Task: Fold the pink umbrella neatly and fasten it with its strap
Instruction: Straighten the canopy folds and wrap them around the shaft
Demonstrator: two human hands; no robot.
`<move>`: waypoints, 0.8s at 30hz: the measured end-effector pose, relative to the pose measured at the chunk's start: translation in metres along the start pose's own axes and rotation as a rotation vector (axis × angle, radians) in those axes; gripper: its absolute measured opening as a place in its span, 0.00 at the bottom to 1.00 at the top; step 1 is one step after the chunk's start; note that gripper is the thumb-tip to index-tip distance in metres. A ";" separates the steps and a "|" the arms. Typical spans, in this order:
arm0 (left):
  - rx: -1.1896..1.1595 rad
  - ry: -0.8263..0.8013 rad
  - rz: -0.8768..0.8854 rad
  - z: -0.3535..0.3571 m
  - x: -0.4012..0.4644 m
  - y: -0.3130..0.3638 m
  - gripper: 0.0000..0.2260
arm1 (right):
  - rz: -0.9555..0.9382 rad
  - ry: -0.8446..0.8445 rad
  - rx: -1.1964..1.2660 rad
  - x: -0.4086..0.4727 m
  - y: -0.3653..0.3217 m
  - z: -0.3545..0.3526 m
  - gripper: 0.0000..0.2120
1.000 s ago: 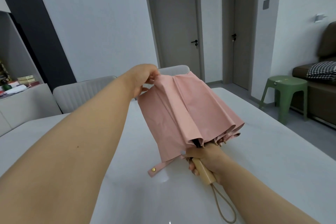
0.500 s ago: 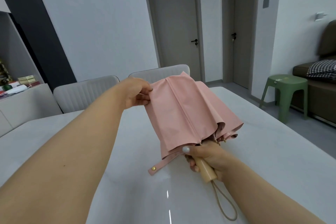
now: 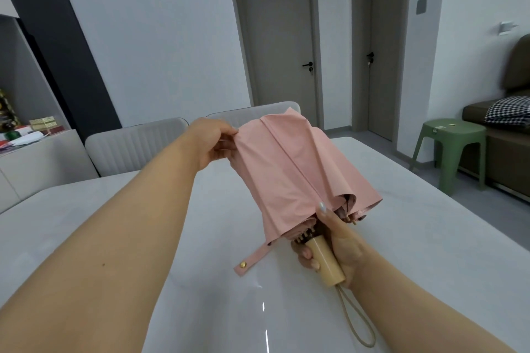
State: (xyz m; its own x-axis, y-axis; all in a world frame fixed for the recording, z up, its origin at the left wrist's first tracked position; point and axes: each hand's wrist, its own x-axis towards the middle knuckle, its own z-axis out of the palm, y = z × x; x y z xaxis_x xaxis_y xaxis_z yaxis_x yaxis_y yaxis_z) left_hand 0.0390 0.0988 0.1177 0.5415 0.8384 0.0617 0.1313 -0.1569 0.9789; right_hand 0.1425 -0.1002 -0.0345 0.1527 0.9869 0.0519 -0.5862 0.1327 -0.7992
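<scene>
The pink umbrella [image 3: 298,169] is collapsed, its canopy loose in broad flaps, held above the white table [image 3: 415,238]. My right hand [image 3: 332,241] grips its pale wooden handle [image 3: 325,262], thumb stretched up onto the fabric edge. My left hand [image 3: 210,145] pinches a fold of the canopy at its far upper left corner. The pink strap [image 3: 253,258] with a brass snap hangs loose from the canopy's lower edge, unfastened. A beige wrist loop [image 3: 357,321] dangles from the handle end.
Two grey chairs [image 3: 134,146] stand at the table's far side. A green stool [image 3: 450,149] and a dark sofa with a checked cushion [image 3: 510,114] are at the right. A low cabinet with boxes [image 3: 37,129] is at the left. Two closed doors are behind.
My left hand has come down and shifted left along the canopy edge, pulling one flap out flat. The right thumb has moved up onto the fabric. The umbrella has tilted slightly.
</scene>
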 end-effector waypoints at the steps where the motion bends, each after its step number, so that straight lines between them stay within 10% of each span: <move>1: -0.059 0.014 -0.004 -0.001 0.001 0.002 0.09 | -0.002 0.002 0.003 0.001 0.000 0.000 0.27; 19: 0.168 -0.171 0.021 -0.015 0.004 0.017 0.10 | 0.050 0.175 -0.150 -0.002 0.000 0.006 0.12; 24: -0.023 0.002 -0.034 -0.014 0.003 0.009 0.06 | 0.064 0.200 -0.173 -0.004 -0.002 0.008 0.06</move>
State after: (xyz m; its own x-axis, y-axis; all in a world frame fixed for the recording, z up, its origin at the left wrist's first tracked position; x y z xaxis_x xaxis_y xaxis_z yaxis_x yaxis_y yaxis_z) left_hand 0.0302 0.1074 0.1291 0.5357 0.8439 0.0287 0.1303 -0.1162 0.9846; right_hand 0.1372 -0.1042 -0.0282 0.2837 0.9529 -0.1071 -0.4578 0.0364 -0.8883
